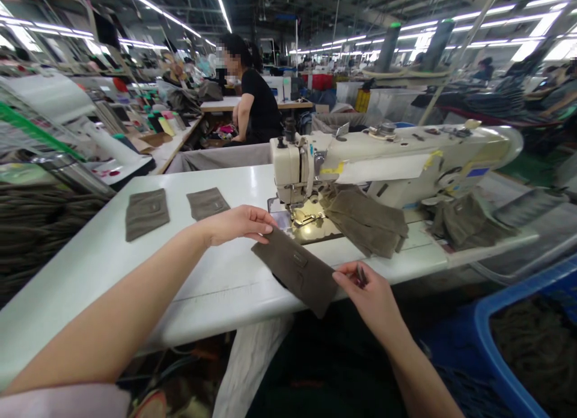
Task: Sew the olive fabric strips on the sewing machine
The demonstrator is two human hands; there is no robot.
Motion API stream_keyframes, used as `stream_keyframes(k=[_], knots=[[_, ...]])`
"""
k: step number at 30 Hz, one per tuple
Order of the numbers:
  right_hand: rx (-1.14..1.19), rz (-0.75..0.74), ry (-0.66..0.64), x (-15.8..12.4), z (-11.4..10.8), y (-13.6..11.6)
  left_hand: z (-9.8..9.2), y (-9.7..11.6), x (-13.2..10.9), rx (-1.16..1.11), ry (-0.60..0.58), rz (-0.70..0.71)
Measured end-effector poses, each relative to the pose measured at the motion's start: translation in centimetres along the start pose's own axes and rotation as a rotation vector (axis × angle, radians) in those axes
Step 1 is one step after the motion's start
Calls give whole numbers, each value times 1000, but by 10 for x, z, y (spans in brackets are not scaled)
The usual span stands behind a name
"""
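Between my two hands a dark olive fabric piece with a small label stretches at a slant over the table's front edge. My left hand pinches its upper left corner, close to the sewing machine's needle area. At the right end, my right hand grips the edge between thumb and fingers. A small dark item shows among the right fingers; its kind is unclear. Two similar fabric pieces, one farther left and one nearer, lie flat on the white table.
Behind the needle area, olive fabric is heaped beside the sewing machine. More fabric lies farther right. A blue basket holding dark material stands at the lower right. Dark fabric stacks rise on the left. A co-worker sits beyond the table.
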State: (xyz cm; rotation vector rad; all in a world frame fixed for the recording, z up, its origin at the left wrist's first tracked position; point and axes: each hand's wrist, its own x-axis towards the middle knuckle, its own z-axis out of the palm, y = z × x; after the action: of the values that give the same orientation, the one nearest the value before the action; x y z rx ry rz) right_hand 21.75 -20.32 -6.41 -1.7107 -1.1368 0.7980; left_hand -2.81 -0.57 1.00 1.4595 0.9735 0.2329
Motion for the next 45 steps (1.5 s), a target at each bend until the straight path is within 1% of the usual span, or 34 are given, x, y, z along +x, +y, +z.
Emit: stream_keyframes(k=[3, 5, 6, 10, 12, 15, 18, 21, 24, 29, 35, 45], knots=[[54, -34, -38, -4, 6, -2, -2, 2, 9, -32, 68, 3], [66, -75, -47, -9, 13, -3, 1, 2, 19, 18, 115, 14], [55, -106, -53, -12, 17, -2, 4, 1, 25, 103, 143, 29], [-25, -288, -102, -19, 31, 5, 16, -6, 48, 594, 302, 134], [-60, -374, -114, -20, 32, 9, 21, -10, 56, 704, 352, 179], [-117, -498, -137, -19, 29, 13, 23, -14, 61, 759, 367, 221], [-151, -629, -147, -17, 25, 15, 23, -14, 61, 793, 338, 244], [-165, -708, -163, -15, 24, 15, 21, -12, 60, 823, 310, 252], [-187, -736, -187, -12, 25, 15, 20, -11, 63, 841, 324, 230], [-260, -761, -166, -10, 28, 12, 22, -11, 69, 837, 384, 187], [-337, -754, -190, -10, 30, 10, 25, -13, 73, 807, 446, 205], [-335, -713, -224, -9, 32, 8, 20, -15, 75, 780, 446, 207]])
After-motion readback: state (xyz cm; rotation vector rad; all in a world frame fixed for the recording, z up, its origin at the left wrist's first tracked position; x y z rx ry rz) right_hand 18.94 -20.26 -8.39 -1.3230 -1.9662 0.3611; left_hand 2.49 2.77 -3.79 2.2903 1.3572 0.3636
